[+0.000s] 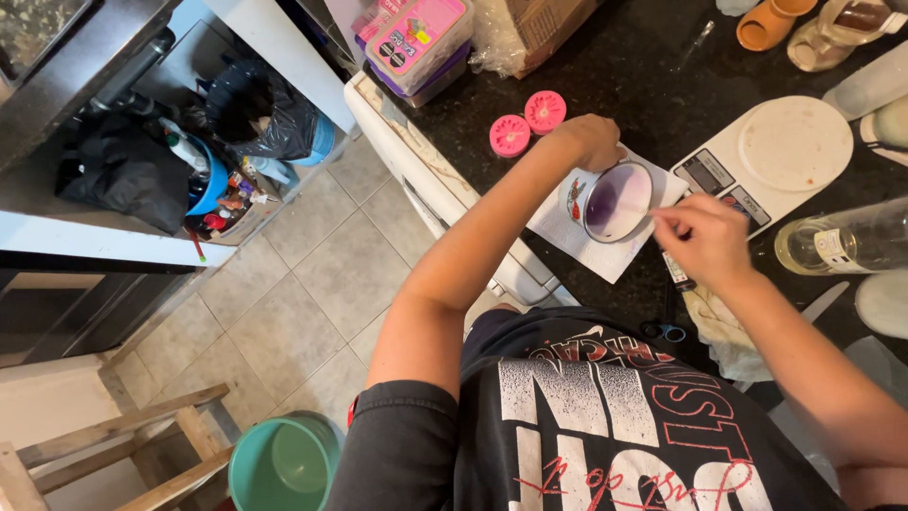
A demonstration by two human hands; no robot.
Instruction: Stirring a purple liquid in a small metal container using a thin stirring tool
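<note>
1. The counter [615, 66] is dark and glossy, with a white front edge running beside the person's left arm.
2. A white sheet of paper [577, 237] lies on it under the left grip [591, 140], and a round metal cup [617, 201] with purple liquid stands on the sheet.
3. Two pink round lids [528, 123] lie just left of the left grip.
4. A white kitchen scale [771, 156] sits just beyond the right grip [705, 241].
5. A clear glass bottle [846, 241] lies on its side right of the right grip.
6. A crumpled cloth [719, 326] lies under the right wrist.
7. A pink-lidded plastic box [416, 43] stands well beyond the left grip.
</note>
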